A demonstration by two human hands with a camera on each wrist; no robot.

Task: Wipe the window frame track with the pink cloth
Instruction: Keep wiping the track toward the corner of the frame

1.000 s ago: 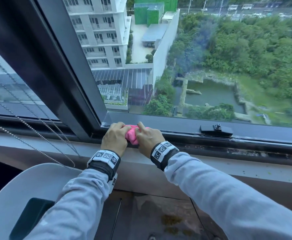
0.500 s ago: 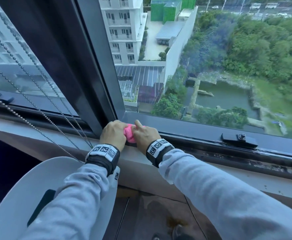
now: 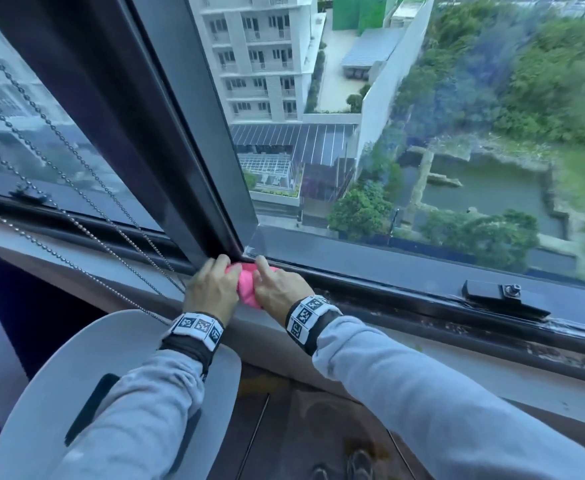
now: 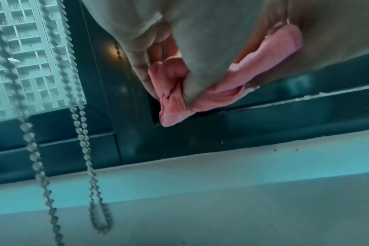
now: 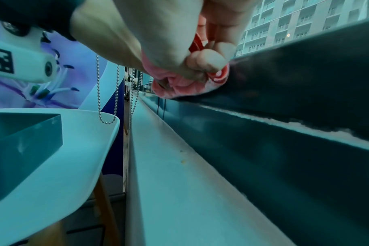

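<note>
A bunched pink cloth [image 3: 246, 284] sits in the dark window frame track [image 3: 405, 299], right at the corner where the vertical mullion meets it. My left hand [image 3: 211, 289] and right hand [image 3: 277, 289] both grip the cloth, side by side, pressing it down into the track. In the left wrist view the pink cloth [image 4: 175, 99] is pinched between thumb and fingers against the dark frame. The right wrist view shows curled fingers [image 5: 206, 61] clamping the pink cloth [image 5: 179, 86] onto the track's edge. To the right the track looks grimy.
Beaded blind chains [image 3: 76, 216] hang just left of my left hand. A black window latch [image 3: 502, 296] sits on the frame to the right. A pale sill [image 3: 492, 372] runs below the track, and a white chair [image 3: 59, 393] stands under my left arm.
Both hands have slid the cloth leftward along the track, further from the latch and up to the mullion corner. The grip on the cloth is unchanged.
</note>
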